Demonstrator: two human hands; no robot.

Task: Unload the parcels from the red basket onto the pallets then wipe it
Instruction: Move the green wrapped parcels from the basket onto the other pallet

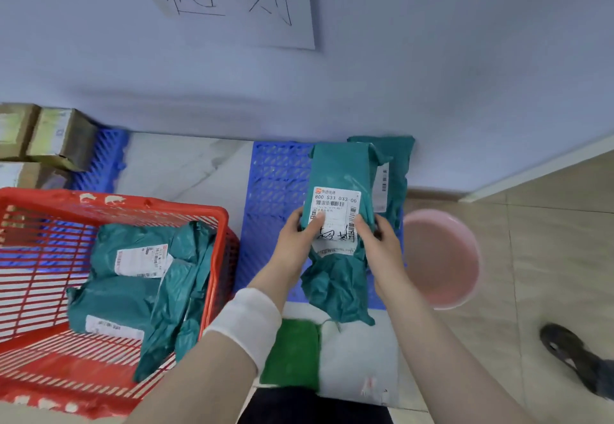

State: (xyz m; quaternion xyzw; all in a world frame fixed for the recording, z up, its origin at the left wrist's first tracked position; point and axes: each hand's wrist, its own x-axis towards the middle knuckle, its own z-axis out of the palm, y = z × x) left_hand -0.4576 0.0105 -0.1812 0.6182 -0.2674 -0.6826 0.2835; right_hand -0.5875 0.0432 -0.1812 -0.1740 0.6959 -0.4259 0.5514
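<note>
A pink basin sits right of the blue pallet, with a green cloth nearer me. A second parcel lies on the pallet by the wall. The held parcel is over the pallet, label up, its long axis pointing at the wall. The left hand and right hand each have a grip on its sides, thumbs on the label.

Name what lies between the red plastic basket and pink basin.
Head view: blue plastic pallet; over it, teal plastic parcel gripped by left hand and right hand.
</note>
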